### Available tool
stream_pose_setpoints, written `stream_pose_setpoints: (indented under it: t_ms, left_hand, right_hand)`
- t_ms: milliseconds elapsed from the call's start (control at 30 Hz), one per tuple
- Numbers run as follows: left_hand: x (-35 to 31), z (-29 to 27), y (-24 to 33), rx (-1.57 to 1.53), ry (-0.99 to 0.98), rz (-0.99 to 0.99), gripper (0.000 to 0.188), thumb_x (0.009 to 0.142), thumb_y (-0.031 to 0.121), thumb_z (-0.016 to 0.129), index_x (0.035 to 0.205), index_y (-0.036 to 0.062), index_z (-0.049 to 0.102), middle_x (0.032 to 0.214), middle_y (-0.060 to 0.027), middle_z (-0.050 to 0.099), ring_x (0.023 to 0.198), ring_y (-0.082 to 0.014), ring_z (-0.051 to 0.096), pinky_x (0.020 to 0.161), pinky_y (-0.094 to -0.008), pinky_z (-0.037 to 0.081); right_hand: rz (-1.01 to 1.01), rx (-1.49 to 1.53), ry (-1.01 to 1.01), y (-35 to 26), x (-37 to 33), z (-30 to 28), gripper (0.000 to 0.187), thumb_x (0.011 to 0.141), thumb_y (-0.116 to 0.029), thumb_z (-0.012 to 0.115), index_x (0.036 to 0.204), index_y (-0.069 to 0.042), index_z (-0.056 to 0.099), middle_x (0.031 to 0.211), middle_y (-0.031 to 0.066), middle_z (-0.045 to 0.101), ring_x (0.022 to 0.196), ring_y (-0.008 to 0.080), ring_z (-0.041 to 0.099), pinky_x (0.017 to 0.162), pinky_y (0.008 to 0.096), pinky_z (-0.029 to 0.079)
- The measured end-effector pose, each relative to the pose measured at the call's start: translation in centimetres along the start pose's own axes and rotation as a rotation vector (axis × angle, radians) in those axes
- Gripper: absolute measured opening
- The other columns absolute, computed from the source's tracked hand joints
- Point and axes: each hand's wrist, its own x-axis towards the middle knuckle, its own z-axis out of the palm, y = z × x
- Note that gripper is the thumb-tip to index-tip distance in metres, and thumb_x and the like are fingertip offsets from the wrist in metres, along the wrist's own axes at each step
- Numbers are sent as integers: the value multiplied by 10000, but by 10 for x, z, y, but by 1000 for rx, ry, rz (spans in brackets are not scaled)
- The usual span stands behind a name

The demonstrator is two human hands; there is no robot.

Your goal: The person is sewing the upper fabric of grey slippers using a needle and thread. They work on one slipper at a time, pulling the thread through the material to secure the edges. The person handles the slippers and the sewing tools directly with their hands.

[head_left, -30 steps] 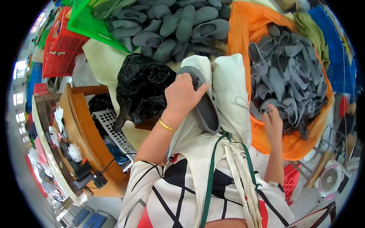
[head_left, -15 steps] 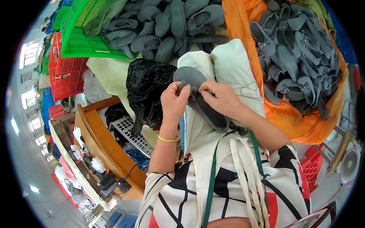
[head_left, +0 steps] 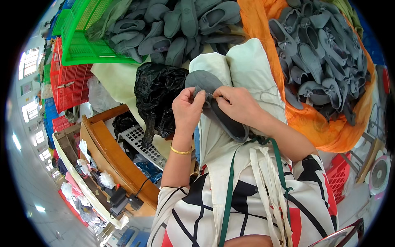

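A grey slip-on shoe (head_left: 231, 124) lies slantwise over my lap, its sole end toward the far left. My left hand (head_left: 188, 109) pinches a small grey fabric piece, possibly a bow, at the shoe's upper between thumb and forefinger. Close beside it, my right hand (head_left: 239, 103) is closed in a pinch on a thin, bright, needle-like thing at the same spot. The fingers hide most of that thing. Pale cloth (head_left: 247, 61) covers my legs under the shoe, and a loose dark thread (head_left: 269, 98) trails across it right of my hand.
Many grey shoes (head_left: 181, 20) are heaped beyond my knees, near a green crate (head_left: 98, 52). An orange sack (head_left: 329, 136) full of bowed grey shoes stands right. Left are a black plastic bag (head_left: 158, 94), red crate (head_left: 72, 82) and wooden drawer table (head_left: 111, 152). A fan (head_left: 379, 175) stands far right.
Both hands keep their pinch on the shoe, with the right fingers shifted very slightly left. The whole view has moved a little; the shoe stays in place on my lap.
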Motion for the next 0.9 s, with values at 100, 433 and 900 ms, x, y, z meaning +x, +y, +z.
stream_pose_setpoints:
  t_ms: [100,433,900]
  left_hand:
    - [0,-3,0,-17,-13,-30,160,899,129,689,901,-30,668,689,27,609,545,-18,500,498,-194,413]
    - [3,-15,2,-146,-148,-137,189,938,186,655,945,-3,676,731,12,629,534,-35,530,501,-188,449]
    - [4,-15,4,-191,-129,-168,132,921,154,647,915,25,674,729,24,627,545,-33,520,526,-186,447]
  right_hand:
    - [-8,-8,13,0,-2,4,134,905,-132,563,975,-40,633,827,201,674,765,400,656,686,478,508]
    - [-69,70,95,15,0,25,75,962,-154,564,996,-88,557,802,198,647,750,413,632,634,478,484]
    - [-263,-205,-25,10,12,-3,67,926,-137,555,936,-80,588,758,155,659,709,365,648,602,466,494]
